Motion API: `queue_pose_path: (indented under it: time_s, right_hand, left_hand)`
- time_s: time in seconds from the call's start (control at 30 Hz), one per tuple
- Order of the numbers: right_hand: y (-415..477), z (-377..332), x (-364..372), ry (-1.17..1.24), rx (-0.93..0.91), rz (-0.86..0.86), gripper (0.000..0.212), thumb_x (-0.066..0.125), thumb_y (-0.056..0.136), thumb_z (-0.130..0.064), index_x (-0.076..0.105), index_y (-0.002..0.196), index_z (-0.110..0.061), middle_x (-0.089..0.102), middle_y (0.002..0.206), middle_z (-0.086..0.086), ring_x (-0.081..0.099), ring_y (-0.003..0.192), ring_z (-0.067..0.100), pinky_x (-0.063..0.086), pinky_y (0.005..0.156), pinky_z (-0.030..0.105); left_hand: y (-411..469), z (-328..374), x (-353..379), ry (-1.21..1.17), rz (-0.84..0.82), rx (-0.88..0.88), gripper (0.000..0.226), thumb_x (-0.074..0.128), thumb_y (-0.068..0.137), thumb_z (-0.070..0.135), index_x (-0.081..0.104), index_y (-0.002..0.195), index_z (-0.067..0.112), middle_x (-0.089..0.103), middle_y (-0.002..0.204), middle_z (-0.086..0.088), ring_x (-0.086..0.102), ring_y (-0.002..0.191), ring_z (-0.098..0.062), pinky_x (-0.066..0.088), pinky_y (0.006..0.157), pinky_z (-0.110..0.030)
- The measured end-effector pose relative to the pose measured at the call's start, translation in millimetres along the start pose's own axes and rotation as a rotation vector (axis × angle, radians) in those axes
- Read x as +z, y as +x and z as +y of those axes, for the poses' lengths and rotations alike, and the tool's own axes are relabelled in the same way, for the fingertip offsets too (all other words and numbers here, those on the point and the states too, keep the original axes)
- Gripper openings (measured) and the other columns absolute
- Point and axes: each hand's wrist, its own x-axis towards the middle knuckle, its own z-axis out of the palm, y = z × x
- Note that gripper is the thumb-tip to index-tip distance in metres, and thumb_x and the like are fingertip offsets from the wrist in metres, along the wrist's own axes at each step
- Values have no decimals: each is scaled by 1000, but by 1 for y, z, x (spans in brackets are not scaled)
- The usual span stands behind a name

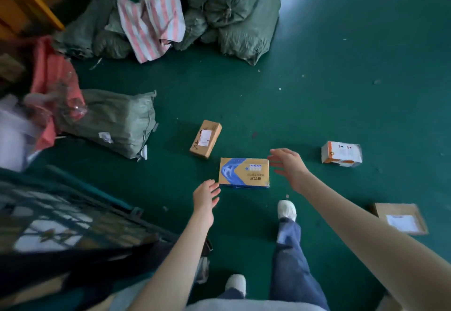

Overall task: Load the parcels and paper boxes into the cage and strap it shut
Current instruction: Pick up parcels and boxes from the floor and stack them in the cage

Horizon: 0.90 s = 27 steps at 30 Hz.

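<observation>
Roughly mid-frame, a flat tan-and-blue box lies on the green floor. Its top is tan with a blue swoosh graphic at the left, printed text and a small white label at the right, and a blue edge along the near side. The left hand reaches to its near-left corner, fingers straight and spread, holding nothing; can't tell whether they touch it. The right hand is at the far-right corner, also with loose, spread fingers and nothing gripped; contact unclear.

Other task items:
- A brown box with a white label sits just beyond the tan-and-blue box, on the far left.
- A white-and-orange box sits well off to the right.
- A flat cardboard parcel with a white label lies near right.
- A green woven sack with a label lies to the left.
- The cage is near left, with blurred wire mesh.

More green sacks and a pink-striped bag are piled at the far side.
</observation>
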Motion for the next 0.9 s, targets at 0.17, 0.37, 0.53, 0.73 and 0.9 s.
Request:
queue_pose_path:
  time_s: [0.17,0.37,0.53,0.73,0.9]
  right_hand:
    - [99,-43,-15,-177,55,-119,19,60,96,-23,59,111,-12,64,112,8,59,103,24,43,86,34]
    - [204,-63,-37,-383,94,-166,30,64,93,-23,59,120,-11,63,115,5,56,101,18,38,84,29]
    - [285,-47,-26,-524,129,-210,45,66,93,-25,53,133,-11,56,127,2,51,109,16,35,88,28]
    - [410,33,10,-653,129,-246,55,69,90,-30,47,139,-15,52,139,5,51,121,21,39,95,33]
    - [531,147,48,-908,109,-334,72,74,83,-41,40,144,-22,45,144,6,42,132,30,40,106,49]
  left_hand:
    - [65,25,60,3,113,8,20,47,100,18,61,113,12,67,117,-5,63,105,-18,48,92,-34]
    - [131,45,112,17,190,0,18,46,101,19,58,114,14,64,119,-5,61,107,-18,45,93,-33]
    - [205,31,127,47,244,-25,28,46,102,18,54,127,13,59,125,-5,58,107,-16,42,88,-31]
    - [345,-36,126,97,259,-113,50,49,102,23,35,147,7,48,140,-10,52,117,-22,41,105,-38]
    - [473,-130,116,211,317,-197,63,53,99,30,27,150,5,35,150,-13,41,133,-30,32,105,-35]
